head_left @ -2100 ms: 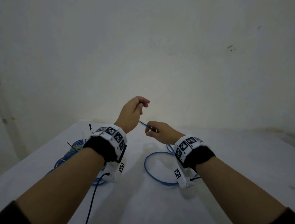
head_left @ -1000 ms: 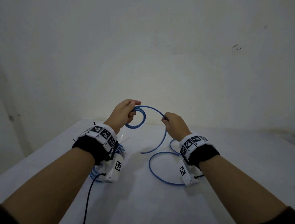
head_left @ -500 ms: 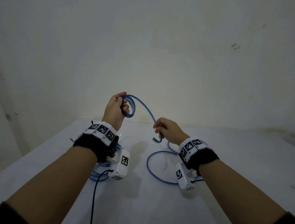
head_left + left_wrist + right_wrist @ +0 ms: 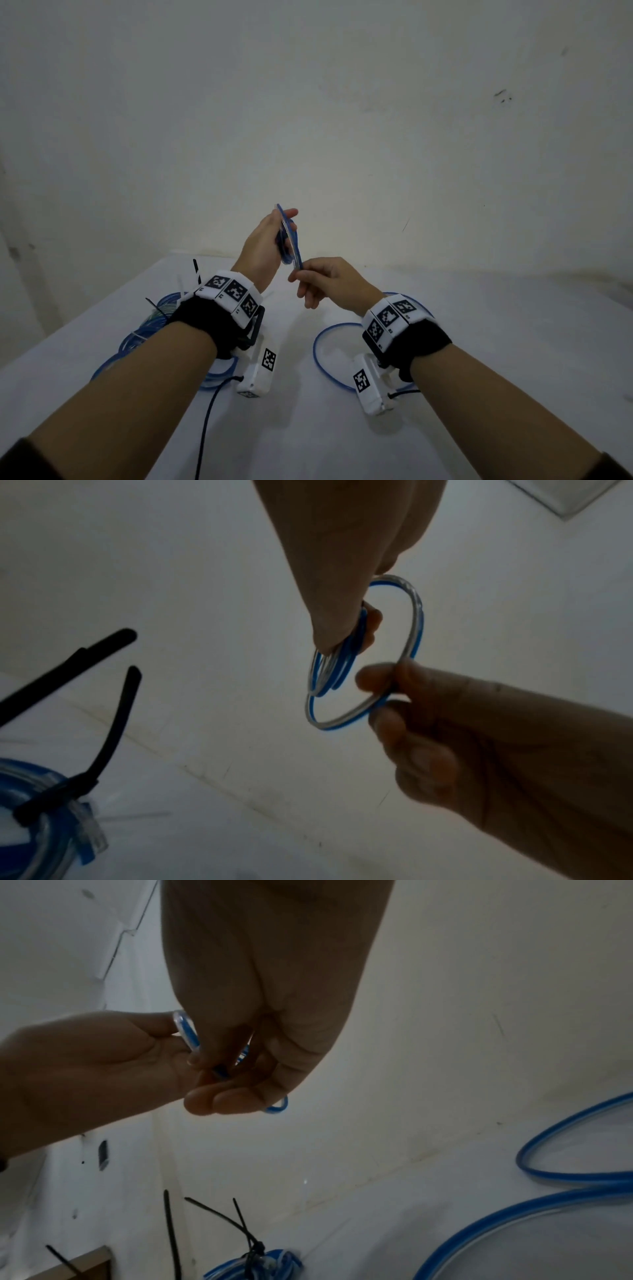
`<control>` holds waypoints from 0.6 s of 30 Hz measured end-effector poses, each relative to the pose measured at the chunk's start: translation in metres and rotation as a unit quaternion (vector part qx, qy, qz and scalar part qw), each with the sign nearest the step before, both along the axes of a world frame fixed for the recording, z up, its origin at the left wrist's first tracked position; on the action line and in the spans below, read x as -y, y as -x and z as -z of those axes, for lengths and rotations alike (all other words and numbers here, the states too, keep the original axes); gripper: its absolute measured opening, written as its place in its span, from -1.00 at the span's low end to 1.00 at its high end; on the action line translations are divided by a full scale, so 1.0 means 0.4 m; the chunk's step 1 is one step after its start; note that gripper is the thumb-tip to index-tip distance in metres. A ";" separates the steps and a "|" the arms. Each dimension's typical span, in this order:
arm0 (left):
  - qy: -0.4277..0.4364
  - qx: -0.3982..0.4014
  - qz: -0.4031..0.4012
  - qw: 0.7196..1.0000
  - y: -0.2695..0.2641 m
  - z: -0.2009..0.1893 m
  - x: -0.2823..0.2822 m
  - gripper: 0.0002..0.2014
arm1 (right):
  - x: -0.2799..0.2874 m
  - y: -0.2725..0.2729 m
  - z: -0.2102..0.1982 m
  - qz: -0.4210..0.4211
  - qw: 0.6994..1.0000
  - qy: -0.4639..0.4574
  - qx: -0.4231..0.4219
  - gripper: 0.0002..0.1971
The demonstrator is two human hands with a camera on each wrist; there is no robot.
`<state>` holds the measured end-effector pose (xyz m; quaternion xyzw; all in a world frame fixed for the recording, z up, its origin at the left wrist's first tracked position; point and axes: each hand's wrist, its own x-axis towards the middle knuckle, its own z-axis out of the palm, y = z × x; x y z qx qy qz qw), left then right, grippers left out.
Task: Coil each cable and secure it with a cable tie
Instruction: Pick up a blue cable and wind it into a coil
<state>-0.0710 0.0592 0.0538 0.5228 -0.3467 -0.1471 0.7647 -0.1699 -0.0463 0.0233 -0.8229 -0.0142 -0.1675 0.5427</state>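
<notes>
A thin blue cable (image 4: 291, 240) is wound into small loops above the white table (image 4: 513, 342). My left hand (image 4: 270, 240) pinches the stacked loops (image 4: 337, 656) between thumb and fingers. Just to its right and lower, my right hand (image 4: 329, 281) pinches the cable (image 4: 383, 699) where the newest loop (image 4: 416, 620) comes round. The rest of this cable lies slack in a wide loop (image 4: 322, 356) on the table under my right wrist. In the right wrist view the cable (image 4: 192, 1034) passes between both hands.
Coiled blue cables (image 4: 150, 325) bound with black cable ties (image 4: 55, 796) lie on the table at the left, tie tails (image 4: 219, 1215) sticking up. Loose black ties (image 4: 171, 1231) lie near them. A pale wall (image 4: 342, 120) stands behind the table.
Both hands came together. The long arc of cable between them has been gathered into a small loop at my left hand, and my right hand rose from near the table to meet it.
</notes>
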 end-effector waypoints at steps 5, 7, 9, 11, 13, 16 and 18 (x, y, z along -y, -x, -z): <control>-0.068 0.058 -0.001 0.996 0.008 0.010 0.010 -0.70 | -0.021 -0.014 -0.005 0.007 1.000 -0.019 -0.001 -0.80; -0.081 0.085 -0.005 0.993 0.013 0.011 0.010 -0.77 | -0.024 -0.017 -0.007 0.011 1.000 -0.026 -0.009 -0.77; -0.085 0.091 -0.016 0.992 0.013 0.010 0.007 -0.72 | -0.018 -0.015 -0.008 0.053 0.999 -0.005 0.004 -0.76; -0.092 0.088 -0.020 0.992 0.004 0.007 0.001 -0.70 | 0.002 -0.016 -0.010 0.149 0.985 0.041 0.078 -0.83; -0.113 0.088 -0.016 0.990 -0.002 0.006 -0.004 -0.70 | 0.030 -0.013 -0.017 0.221 0.953 0.119 0.170 -0.88; -0.147 0.104 0.004 0.984 0.009 0.010 -0.005 -0.71 | 0.074 -0.020 -0.023 0.190 0.917 0.300 0.181 -0.53; -0.174 0.123 0.017 0.977 0.019 0.012 -0.002 -0.74 | 0.084 -0.024 -0.032 0.159 0.910 0.351 0.150 -0.53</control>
